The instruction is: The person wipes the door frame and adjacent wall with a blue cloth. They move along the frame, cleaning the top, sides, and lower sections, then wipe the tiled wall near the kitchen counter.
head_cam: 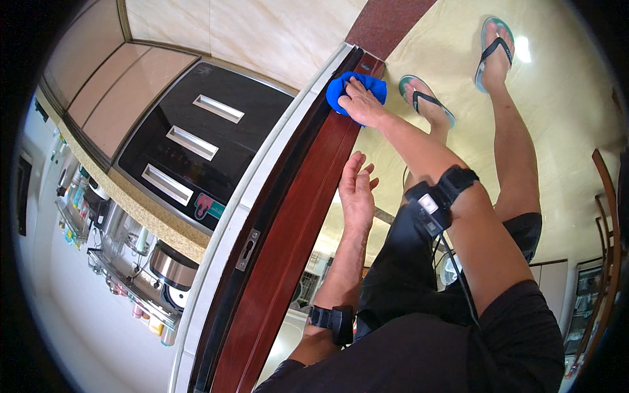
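My right hand (362, 104) presses a bright blue cloth (339, 93) against the lower part of a reddish-brown wooden door post (290, 216). The cloth is bunched under the fingers and wraps over the post's edge. Below it in the picture, my left hand (357, 189) is beside the post with its fingers loosely curled and apart, holding nothing. Whether its fingertips touch the wood, I cannot tell. A metal lock plate (248, 250) with a slot is set into the dark strip (265, 216) along the post.
Left of the post stands a black-fronted cabinet (206, 132) with recessed handles, under a speckled countertop (157, 211). A metal wall rack (132, 290) and a steel cooker (173, 265) are farther off. Flip-flopped feet (427, 103) stand on the glossy floor (442, 44). Curved wooden furniture (609, 236) is at right.
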{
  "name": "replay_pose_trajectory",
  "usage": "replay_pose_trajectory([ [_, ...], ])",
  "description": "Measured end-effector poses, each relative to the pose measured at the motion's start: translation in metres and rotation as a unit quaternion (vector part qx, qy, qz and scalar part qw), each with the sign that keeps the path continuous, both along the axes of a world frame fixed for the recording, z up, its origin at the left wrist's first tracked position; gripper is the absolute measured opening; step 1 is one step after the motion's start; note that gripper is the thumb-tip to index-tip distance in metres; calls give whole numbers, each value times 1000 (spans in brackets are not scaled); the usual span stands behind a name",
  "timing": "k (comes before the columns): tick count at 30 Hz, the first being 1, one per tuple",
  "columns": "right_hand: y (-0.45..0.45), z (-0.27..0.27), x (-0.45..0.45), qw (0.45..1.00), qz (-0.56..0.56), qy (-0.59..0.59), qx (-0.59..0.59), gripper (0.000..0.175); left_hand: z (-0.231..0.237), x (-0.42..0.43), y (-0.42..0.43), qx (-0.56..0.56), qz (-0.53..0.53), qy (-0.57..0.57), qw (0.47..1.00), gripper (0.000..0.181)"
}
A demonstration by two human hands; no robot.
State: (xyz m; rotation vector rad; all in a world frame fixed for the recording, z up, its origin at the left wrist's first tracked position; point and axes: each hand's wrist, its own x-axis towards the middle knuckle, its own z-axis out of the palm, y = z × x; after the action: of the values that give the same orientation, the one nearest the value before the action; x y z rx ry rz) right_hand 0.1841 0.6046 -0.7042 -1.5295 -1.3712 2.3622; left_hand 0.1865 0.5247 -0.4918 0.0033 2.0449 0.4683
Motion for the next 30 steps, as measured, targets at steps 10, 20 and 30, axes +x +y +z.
replay_pose_trajectory([
  [10, -40, 135, 26, 964, -79, 184, 176, 61, -16, 10, -49, 24, -2, 13, 1000, 37],
  [20, -19, 41, 18, 993, -40, 111, 15, 66, -18, 12, 5, 68, 36, 62, 995, 47],
  [30, -12, -1, 8, 997, -35, 72, 2, 73, -50, 26, 38, 93, -224, 180, 953, 61],
])
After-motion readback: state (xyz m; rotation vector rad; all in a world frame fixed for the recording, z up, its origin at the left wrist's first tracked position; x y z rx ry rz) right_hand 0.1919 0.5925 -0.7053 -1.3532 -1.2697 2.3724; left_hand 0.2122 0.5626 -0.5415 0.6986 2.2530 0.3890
